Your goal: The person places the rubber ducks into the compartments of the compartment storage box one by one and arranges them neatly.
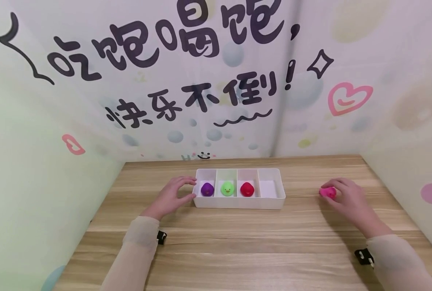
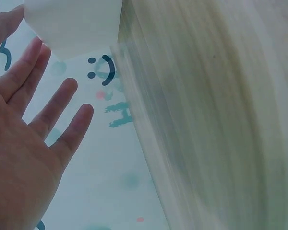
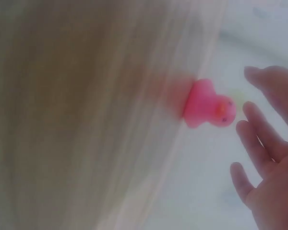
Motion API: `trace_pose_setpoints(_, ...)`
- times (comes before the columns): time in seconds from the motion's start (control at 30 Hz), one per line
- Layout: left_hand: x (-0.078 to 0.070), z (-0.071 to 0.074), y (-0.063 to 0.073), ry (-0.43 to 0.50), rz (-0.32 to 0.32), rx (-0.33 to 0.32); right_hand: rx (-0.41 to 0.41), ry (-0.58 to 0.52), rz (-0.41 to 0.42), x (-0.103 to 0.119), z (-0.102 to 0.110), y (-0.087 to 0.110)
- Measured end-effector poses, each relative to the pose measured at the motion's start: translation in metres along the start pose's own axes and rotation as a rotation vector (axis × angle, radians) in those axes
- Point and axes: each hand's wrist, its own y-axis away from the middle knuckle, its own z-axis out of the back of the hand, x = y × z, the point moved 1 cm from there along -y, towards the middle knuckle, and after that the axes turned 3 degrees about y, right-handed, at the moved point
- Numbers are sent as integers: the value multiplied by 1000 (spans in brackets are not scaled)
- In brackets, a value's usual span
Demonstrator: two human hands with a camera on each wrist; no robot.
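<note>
A white box (image 1: 239,203) with divided compartments stands on the wooden table. From the left, its compartments hold a purple toy duck (image 1: 207,190), a light green toy duck (image 1: 227,188) and a red toy duck (image 1: 247,189); the rightmost compartment has nothing in it. My left hand (image 1: 170,197) is at the box's left end, thumb and fingers spread, with fingertips at its wall. To the right of the box, a pink toy duck (image 3: 206,105) stands upright on the table. My right hand (image 1: 350,202) reaches around it; the right wrist view shows the fingers extended, apart from the duck.
The wooden table (image 1: 216,250) meets a printed backdrop (image 1: 157,137) behind the box, with side panels to the left and right. Black clips (image 1: 363,256) sit at both sleeve cuffs.
</note>
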Motion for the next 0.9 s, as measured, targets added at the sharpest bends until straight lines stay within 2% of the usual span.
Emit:
trace_pose_setpoints(0.2, -1, 1, 0, 3, -9, -2, 68, 27, -63, -12, 4, 5)
trace_pose_setpoints(0.37, -2, 1, 1, 5, -19, -6, 119, 58, -83, -18, 7, 3)
trace_pose_setpoints(0.9, -1, 0, 1, 2, 8, -3, 164, 65, -92, -26, 5, 1)
